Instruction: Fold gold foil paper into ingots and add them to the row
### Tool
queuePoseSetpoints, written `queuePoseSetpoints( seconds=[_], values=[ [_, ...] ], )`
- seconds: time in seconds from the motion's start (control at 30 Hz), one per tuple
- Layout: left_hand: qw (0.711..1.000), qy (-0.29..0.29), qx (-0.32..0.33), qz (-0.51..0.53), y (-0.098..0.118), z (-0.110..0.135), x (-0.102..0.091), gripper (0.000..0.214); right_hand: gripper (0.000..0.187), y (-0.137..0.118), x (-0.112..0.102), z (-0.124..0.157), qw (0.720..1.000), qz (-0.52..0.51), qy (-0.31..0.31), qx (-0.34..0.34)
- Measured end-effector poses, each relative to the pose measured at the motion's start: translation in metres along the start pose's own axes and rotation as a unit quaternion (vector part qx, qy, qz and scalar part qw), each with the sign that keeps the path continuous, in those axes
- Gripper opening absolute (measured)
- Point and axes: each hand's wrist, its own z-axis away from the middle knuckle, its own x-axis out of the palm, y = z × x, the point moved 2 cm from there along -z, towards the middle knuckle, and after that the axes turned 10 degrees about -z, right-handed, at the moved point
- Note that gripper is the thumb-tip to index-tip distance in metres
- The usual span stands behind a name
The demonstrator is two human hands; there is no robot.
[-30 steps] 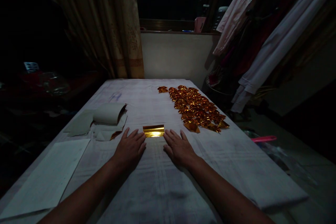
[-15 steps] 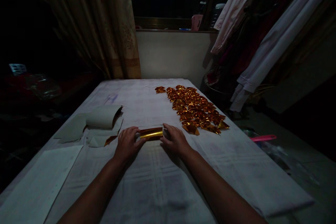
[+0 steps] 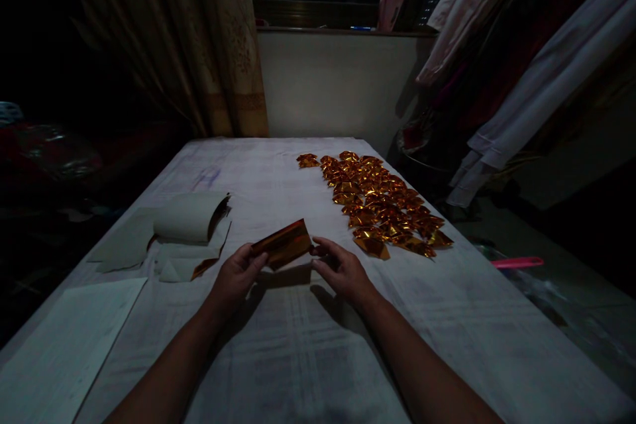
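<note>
My left hand point(image 3: 239, 274) pinches the left end of a folded piece of gold foil paper point(image 3: 284, 245), thumb in front. The foil is tilted, its right end raised off the table, with a shadow below. At that right end is my right hand point(image 3: 342, 270), its thumb and fingers apart; whether a fingertip touches the foil's edge I cannot tell. To the right of the hands lie many folded gold foil pieces point(image 3: 377, 202) in a spread-out group. Left of my left hand rests a curled stack of pale-backed foil sheets point(image 3: 183, 218).
A pale checked cloth covers the table point(image 3: 308, 358). A white sheet of paper point(image 3: 74, 344) lies at its left front. Behind stand a curtain point(image 3: 218, 46) and a sill with a pink cup point(image 3: 390, 11). Clothes point(image 3: 527, 93) hang at the right, above a pink-handled object point(image 3: 517, 263).
The foil, earlier level between both hands, is now tilted with its right end up. My right hand has loosened from it, while my left hand keeps its hold. The view has shifted slightly.
</note>
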Motion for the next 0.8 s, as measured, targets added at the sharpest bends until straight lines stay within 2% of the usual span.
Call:
queuePoseSetpoints(
  seconds=[0.1,0.2,0.33,0.47,0.57,0.63,0.7,0.8],
  values=[
    [0.995,-0.014,-0.054,0.086,0.005,0.007,0.004,0.051,0.042,-0.008,-0.003,0.004,1.000,-0.027,0.004,0.005],
    [0.990,-0.028,-0.083,0.109,0.007,0.010,0.005,0.046,0.040,-0.014,-0.009,0.006,0.999,-0.035,0.039,0.011],
    [0.990,-0.039,-0.077,0.112,0.004,0.009,0.004,0.041,0.039,-0.014,-0.015,0.005,0.996,-0.032,0.080,0.008],
    [0.992,-0.084,-0.052,0.084,-0.001,0.007,0.006,0.044,0.042,-0.011,-0.011,0.001,0.997,-0.052,0.060,0.012],
    [0.995,-0.102,-0.011,0.006,0.002,0.005,0.005,0.048,0.041,-0.009,-0.004,0.000,0.999,-0.041,0.022,-0.001],
    [0.988,-0.112,0.033,-0.104,0.008,0.002,0.002,0.052,0.038,-0.007,-0.001,0.000,1.000,-0.010,0.004,-0.012],
    [0.958,-0.134,0.088,-0.236,0.016,-0.005,0.001,0.055,0.033,-0.003,0.000,-0.001,1.000,0.017,-0.010,-0.021],
    [0.890,-0.164,0.165,-0.393,0.026,-0.018,0.005,0.061,0.039,0.001,-0.002,-0.002,0.996,0.059,-0.022,-0.057]
  ],
)
